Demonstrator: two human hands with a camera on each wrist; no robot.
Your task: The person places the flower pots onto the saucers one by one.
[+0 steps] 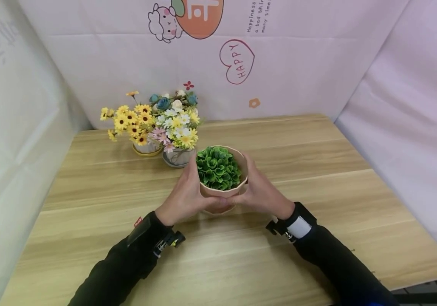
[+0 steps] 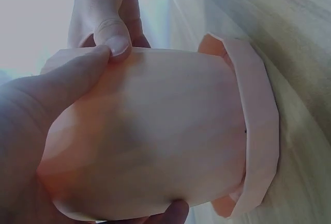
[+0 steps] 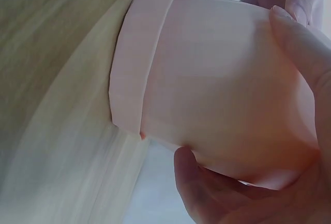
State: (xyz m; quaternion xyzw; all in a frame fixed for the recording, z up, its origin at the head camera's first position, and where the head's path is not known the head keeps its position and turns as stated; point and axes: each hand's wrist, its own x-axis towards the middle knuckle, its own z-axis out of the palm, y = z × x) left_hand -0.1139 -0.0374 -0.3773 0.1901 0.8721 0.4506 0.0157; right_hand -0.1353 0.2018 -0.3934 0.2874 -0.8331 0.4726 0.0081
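Note:
Both hands grip a pale pink flowerpot (image 2: 155, 131) from opposite sides, thumbs meeting on its near face just under the scalloped rim. A ball of green artificial leaves (image 1: 219, 168) fills the pot. My left hand (image 1: 183, 192) wraps the left side, fingers curled behind; my right hand (image 1: 262, 191) mirrors it on the right. Under the pot sits a matching pink saucer (image 3: 137, 58), its low wall around the pot's foot, close on the wooden table in both wrist views. Most fingers are hidden behind the pot in the head view.
Just left and behind stands a grey-saucered pot of white, pink and yellow flowers (image 1: 178, 127), with blue roses at its top. Farther left is a pot of yellow daisies (image 1: 132, 121). The wooden table (image 1: 298, 148) meets white printed cloth (image 1: 298, 72) at the back and sides.

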